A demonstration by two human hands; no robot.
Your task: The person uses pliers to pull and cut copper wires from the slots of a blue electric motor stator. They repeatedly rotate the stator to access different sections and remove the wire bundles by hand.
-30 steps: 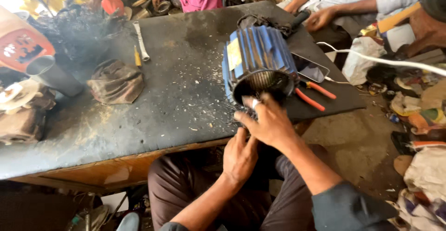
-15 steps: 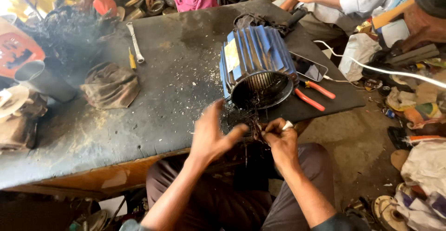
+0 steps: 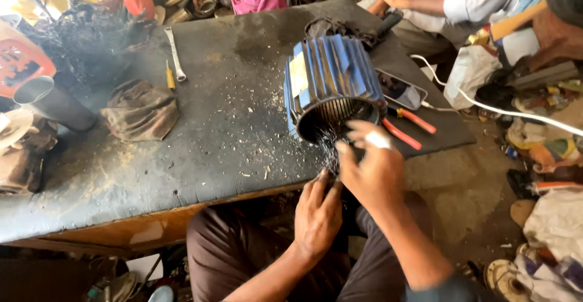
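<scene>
A blue finned motor housing [image 3: 328, 80] lies on its side on the dark worktable [image 3: 200, 144], its open end toward me. A tangle of thin wire strands [image 3: 328, 147] spills from that opening. My right hand [image 3: 370, 168] is raised just below the opening, fingers curled into the strands, one finger wrapped in white tape. My left hand [image 3: 317, 214] sits lower at the table's front edge, fingers apart, touching the hanging wire ends.
Red-handled pliers [image 3: 408, 126] and a phone [image 3: 401, 89] lie right of the housing. A brown rag [image 3: 141, 111], a spanner [image 3: 175, 56], a yellow screwdriver [image 3: 170, 74] and a metal tube [image 3: 53, 101] sit at left. Other people sit at the far edge.
My right hand has risen from the table edge up to the housing's opening. My left hand has dropped lower and moved right, under the hanging wire.
</scene>
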